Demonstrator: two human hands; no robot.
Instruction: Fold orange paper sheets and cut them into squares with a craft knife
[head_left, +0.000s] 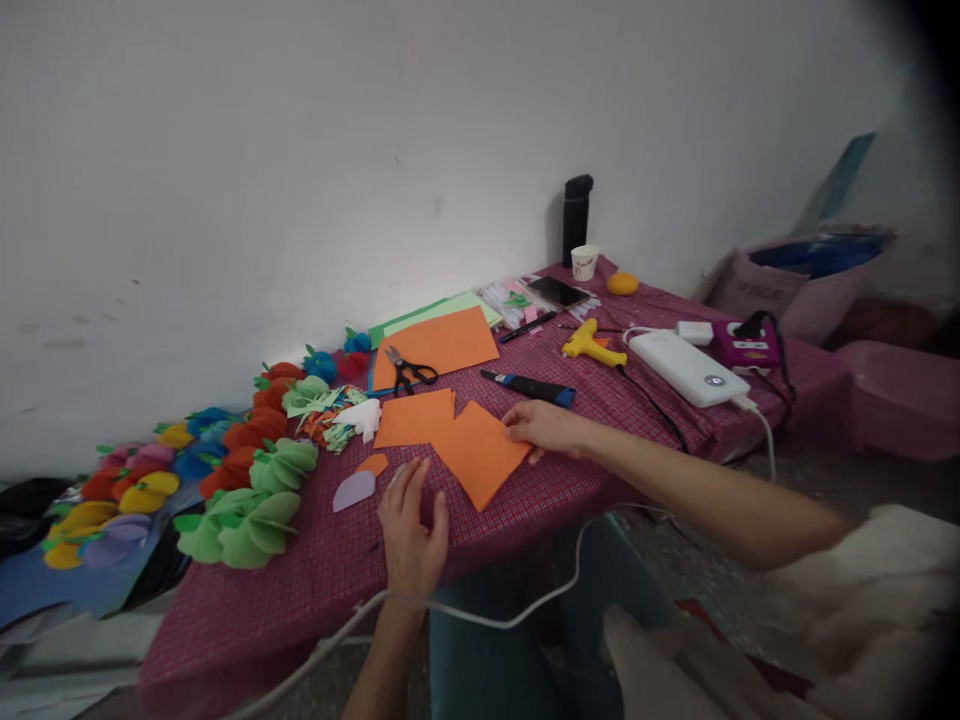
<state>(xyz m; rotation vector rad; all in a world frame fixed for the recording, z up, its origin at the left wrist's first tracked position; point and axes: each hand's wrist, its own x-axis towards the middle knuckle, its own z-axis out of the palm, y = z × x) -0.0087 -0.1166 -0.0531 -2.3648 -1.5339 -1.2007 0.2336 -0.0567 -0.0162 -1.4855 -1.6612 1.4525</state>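
Observation:
My left hand (411,530) lies flat on the checked pink tablecloth (315,570), fingers stretched out, holding nothing, just below a small lilac paper shape (354,490) and a small orange one (373,464). My right hand (541,428) rests its fingers on the right edge of an orange paper sheet (478,452) that lies flat on the table. A second orange sheet (414,417) lies against it to the left. A blue-and-black cutter (529,386) lies just beyond my right hand.
Black scissors (407,372) lie on a larger orange sheet (439,345). Paper flowers (247,520) in several colours crowd the left side. A yellow glue gun (592,346), white power bank (686,367), phone (559,291), paper cup (584,262) and black bottle (576,216) stand farther back.

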